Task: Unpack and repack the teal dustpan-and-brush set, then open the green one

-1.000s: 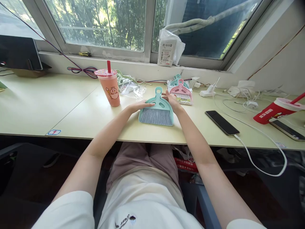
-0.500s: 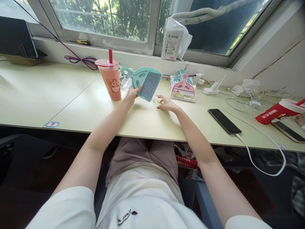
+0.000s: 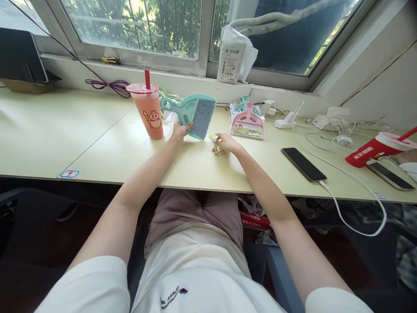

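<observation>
One teal brush-and-dustpan set (image 3: 195, 114) is staying clamped in the left hand (image 3: 181, 131), above the counter (image 3: 107, 150), back from its front edge. The right hand (image 3: 225, 142) is pinching one printed card (image 3: 216, 147), fingers nearly together.

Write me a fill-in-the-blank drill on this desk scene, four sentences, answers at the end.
The ____ hand holds the teal brush set.
The straw in the tall cup with the snowman drawing is ____.
The packaged brush set lying in front of a wrapped teal one is ____.
The white cable hanging over the table edge is plugged into a black ____.
Missing words: left; red; pink; phone.
</observation>
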